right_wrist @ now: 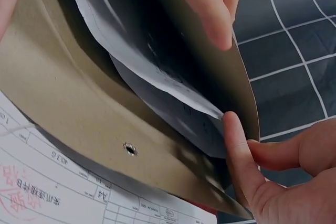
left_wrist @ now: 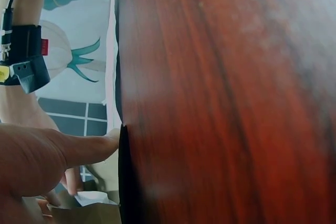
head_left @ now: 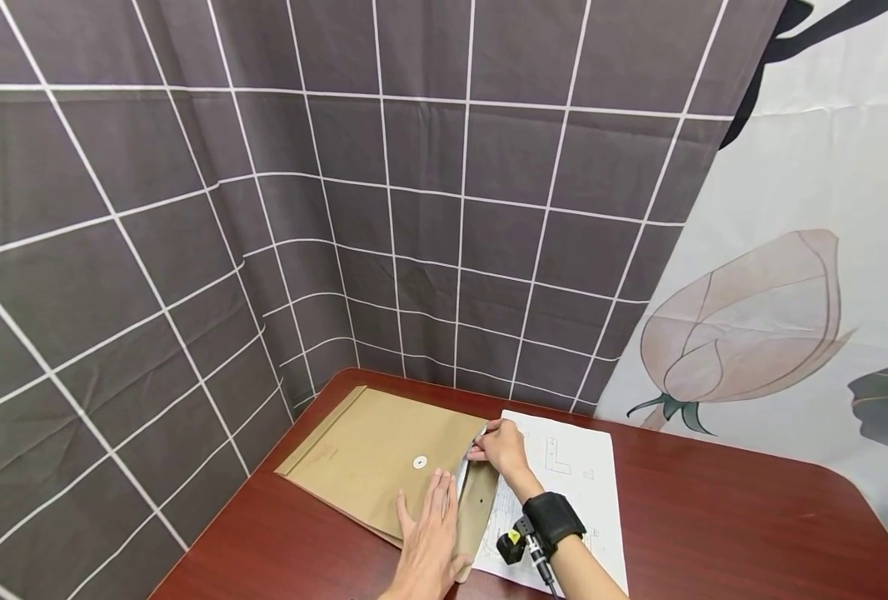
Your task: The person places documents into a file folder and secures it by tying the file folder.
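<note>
A brown paper document envelope [head_left: 384, 450] with a white round button lies on the table, its mouth on the right side. In the right wrist view the mouth gapes, showing white paper sheets [right_wrist: 152, 82] inside. My left hand [head_left: 431, 521] rests at the mouth with fingers stretched over the upper panel, its thumb [left_wrist: 89, 148] extended near the table edge in the left wrist view. At the far end of the mouth, my right hand [head_left: 504, 448] pinches the envelope's edge between thumb and finger, the index fingertip [right_wrist: 233, 124] right at the sheets' corner.
A printed drawing sheet [head_left: 590, 483] lies under the right forearm and beside the envelope's flap [head_left: 477, 508]. The reddish-brown table [head_left: 729, 508] extends to the right. A grey gridded curtain [head_left: 414, 233] hangs behind and at left. A black wrist strap with a camera [head_left: 552, 517] sits on the right wrist.
</note>
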`<state>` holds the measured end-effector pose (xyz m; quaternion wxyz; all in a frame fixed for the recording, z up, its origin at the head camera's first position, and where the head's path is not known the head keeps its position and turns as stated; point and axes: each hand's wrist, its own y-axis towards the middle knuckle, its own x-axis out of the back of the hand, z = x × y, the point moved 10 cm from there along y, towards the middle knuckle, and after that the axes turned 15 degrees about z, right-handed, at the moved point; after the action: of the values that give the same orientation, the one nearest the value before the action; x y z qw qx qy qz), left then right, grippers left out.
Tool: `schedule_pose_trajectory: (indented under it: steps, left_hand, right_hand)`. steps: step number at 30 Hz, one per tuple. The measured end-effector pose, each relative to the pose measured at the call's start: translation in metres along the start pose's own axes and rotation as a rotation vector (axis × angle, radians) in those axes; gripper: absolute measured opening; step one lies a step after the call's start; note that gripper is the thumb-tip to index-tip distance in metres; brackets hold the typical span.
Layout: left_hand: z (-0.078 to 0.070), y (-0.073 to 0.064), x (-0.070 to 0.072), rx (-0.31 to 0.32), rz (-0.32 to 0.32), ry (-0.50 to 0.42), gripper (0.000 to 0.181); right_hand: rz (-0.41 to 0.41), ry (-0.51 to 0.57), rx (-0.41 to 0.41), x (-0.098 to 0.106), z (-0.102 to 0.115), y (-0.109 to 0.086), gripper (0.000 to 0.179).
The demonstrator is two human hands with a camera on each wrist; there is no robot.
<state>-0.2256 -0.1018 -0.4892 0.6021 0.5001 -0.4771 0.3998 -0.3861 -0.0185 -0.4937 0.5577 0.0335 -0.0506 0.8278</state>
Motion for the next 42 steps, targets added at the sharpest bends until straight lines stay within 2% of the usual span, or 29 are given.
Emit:
schedule_pose_trajectory:
  steps: [7,12,17,23,31,36,39,42]
  left_hand:
    - [0.0,0.0,0.001,-0.017,-0.015,0.004,0.115]
    - [0.0,0.0,0.001,-0.027,-0.027,0.006,0.113]
    - [0.0,0.0,0.002,-0.027,-0.036,-0.007,0.114]
    - [0.001,0.0,0.001,-0.017,-0.031,-0.046,0.115]
    - [0.005,0.001,-0.001,0.011,0.008,-0.08,0.111]
    - [0.007,-0.002,0.002,0.017,-0.02,-0.106,0.09]
    - [0.008,-0.003,0.005,0.017,-0.051,-0.136,0.075]
    - [0.009,-0.001,0.005,0.022,-0.052,-0.178,0.067]
  right_hand:
    - [-0.002,-0.002,-0.011,-0.004,0.0,0.0,0.038]
    - [-0.016,-0.043,-0.01,-0.007,0.0,-0.001,0.041]
    - [-0.019,-0.003,-0.006,-0.011,-0.004,-0.003,0.037]
    - [0.024,0.078,0.018,-0.019,-0.011,-0.002,0.034]
    - [0.099,0.092,0.048,-0.022,-0.006,-0.01,0.046]
    - [0.114,0.032,0.063,-0.001,0.003,-0.029,0.044]
    - [0.073,-0.024,0.074,0.024,0.01,-0.043,0.038]
    - [0.014,-0.095,0.072,0.054,0.016,-0.056,0.035]
